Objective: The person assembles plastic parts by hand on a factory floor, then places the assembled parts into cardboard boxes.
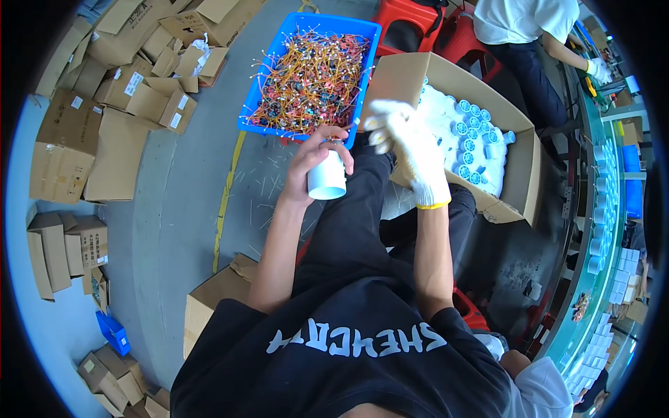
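Observation:
My bare left hand (315,159) is wrapped round a white cylindrical housing (327,178), its open rim tilted down toward me. My right hand (411,143), in a white knit glove with a yellow cuff, is raised just to the right of it. Its fingers point left, apart and slightly blurred, and I see nothing held in them. Beyond my left hand stands a blue bin (252,104) heaped with tangled orange and red wires with small ends. Right of the glove is an open cardboard box (519,182) holding several white cylinders with blue-tinted ends (468,145).
Red stools (408,26) stand behind the bin. A co-worker (523,24) sits far right, one gloved hand at a green-edged bench (568,292) lined with white cylinders. Cardboard boxes (66,150) pile up at left; another carton (209,299) stands by my left elbow.

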The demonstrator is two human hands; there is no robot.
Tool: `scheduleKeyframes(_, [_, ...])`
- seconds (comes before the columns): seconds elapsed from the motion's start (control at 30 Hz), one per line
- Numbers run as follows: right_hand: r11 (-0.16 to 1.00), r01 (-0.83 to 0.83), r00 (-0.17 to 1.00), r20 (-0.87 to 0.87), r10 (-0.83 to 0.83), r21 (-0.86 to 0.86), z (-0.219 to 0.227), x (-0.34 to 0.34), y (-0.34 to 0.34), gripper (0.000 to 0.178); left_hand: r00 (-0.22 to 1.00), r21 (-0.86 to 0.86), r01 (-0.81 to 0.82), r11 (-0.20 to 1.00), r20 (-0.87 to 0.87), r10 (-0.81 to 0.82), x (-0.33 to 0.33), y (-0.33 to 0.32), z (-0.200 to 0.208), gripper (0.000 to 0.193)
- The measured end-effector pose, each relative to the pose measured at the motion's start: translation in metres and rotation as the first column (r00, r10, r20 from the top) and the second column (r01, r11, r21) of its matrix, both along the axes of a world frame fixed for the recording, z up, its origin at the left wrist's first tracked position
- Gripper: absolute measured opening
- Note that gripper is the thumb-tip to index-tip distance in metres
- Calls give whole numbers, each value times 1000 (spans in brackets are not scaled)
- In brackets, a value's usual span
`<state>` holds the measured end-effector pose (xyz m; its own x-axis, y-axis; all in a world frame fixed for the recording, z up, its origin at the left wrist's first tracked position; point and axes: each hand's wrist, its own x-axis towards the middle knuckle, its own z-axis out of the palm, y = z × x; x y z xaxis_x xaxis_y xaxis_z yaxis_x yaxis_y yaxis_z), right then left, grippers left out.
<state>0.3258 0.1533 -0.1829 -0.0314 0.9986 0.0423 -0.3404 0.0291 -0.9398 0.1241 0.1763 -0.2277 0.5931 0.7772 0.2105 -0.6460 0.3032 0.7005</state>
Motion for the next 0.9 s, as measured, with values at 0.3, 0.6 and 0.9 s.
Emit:
scheduleKeyframes(0.3, [994, -99, 988, -125, 92, -53, -25, -3, -28, 26, 953, 126, 168, 978, -274, -129, 23, 0, 23, 55])
scheduleKeyframes(0.6, [924, 337, 857, 349, -380, 180, 6, 6, -42, 25, 961, 26, 55, 998, -272, -46, 34, -12, 39, 58])
scheduleKeyframes(0.9, [884, 455, 878, 110, -465, 107, 13, -3, -52, 29, 978, -70, 190, 979, 102, -183, 40, -16, 24, 49])
